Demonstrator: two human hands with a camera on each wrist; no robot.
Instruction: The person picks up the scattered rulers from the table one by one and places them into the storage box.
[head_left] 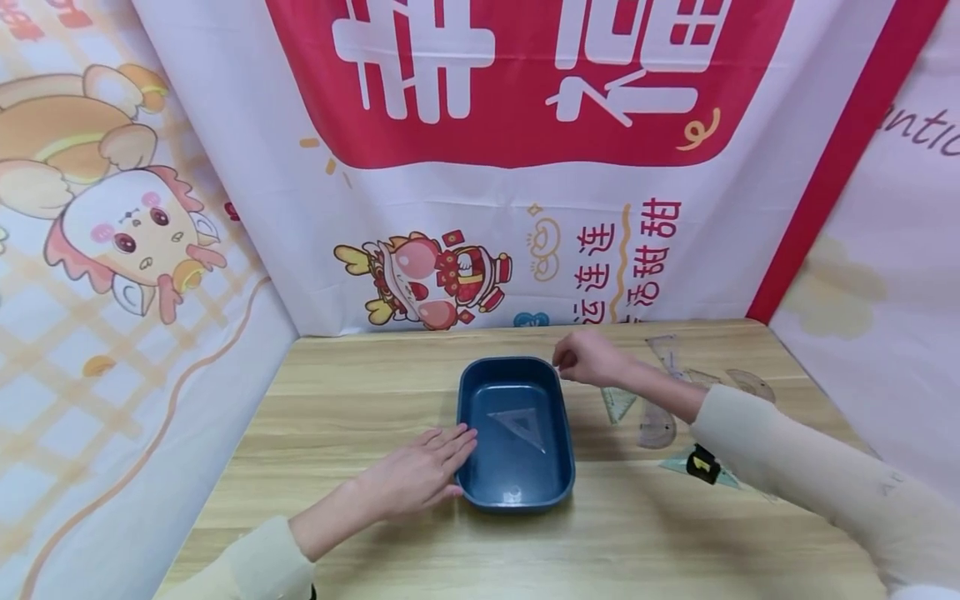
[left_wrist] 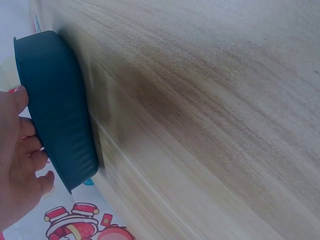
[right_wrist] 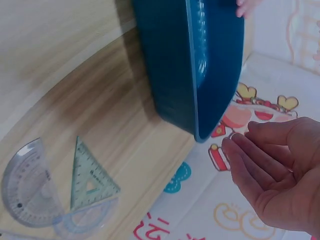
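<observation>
A dark blue rectangular box (head_left: pixel 515 498) stands on the table, with a clear triangular set square (head_left: pixel 535 421) lying on its floor. My left hand (head_left: pixel 420 471) rests on the box's left rim, fingers laid over the edge. In the left wrist view the thumb touches the outer wall. By the box's far right corner hovers my right hand (right_wrist: pixel 280 170), its fingers loosely bent; I see nothing between them. Right of the box lie a greenish set square (right_wrist: pixel 90 177) and a clear protractor (right_wrist: pixel 31 187).
More clear drawing tools lie at the right, including a protractor (head_left: pixel 750 383) and a set square (head_left: pixel 666 352). Another greenish set square (head_left: pixel 677 461) is partly covered by a black device (head_left: pixel 702 464) at my right sleeve. Printed cloth (head_left: pixel 517 192) hangs along the table's back and sides.
</observation>
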